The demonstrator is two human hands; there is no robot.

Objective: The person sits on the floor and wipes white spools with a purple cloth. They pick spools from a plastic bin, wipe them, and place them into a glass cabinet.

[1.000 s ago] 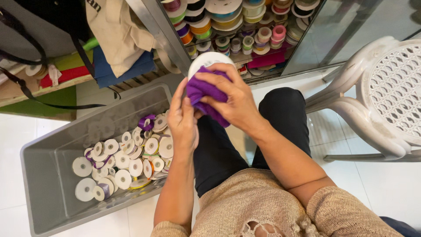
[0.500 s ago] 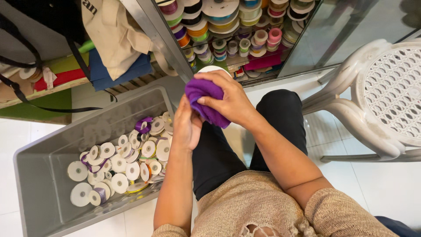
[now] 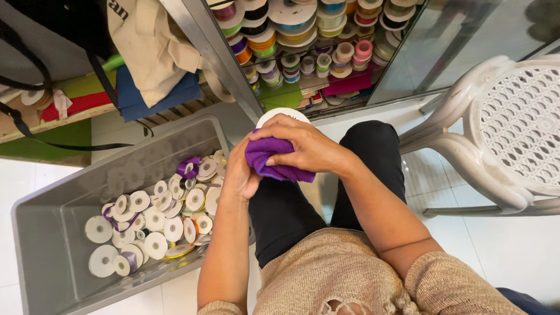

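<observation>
White tiled floor; shelves of coloured ribbon spools (image 3: 326, 35) top centre. Grey plastic bin (image 3: 52, 233) w/ white reels, lower left. White plastic chair (image 3: 513, 128) at right. Centre frame: right hand (image 3: 303, 146) clamped on purple cloth (image 3: 274, 160), pressed against white round spool (image 3: 283, 114). Left hand (image 3: 239, 172) cupped under same spool, fingers closed on it.

A haberdashery or craft-supply shop: shelves of coloured ribbon spools (image 3: 303, 35) fill the top centre, a grey bin of ribbon reels (image 3: 52, 233) sits lower left, folded fabrics (image 3: 146, 96) upper left.
</observation>
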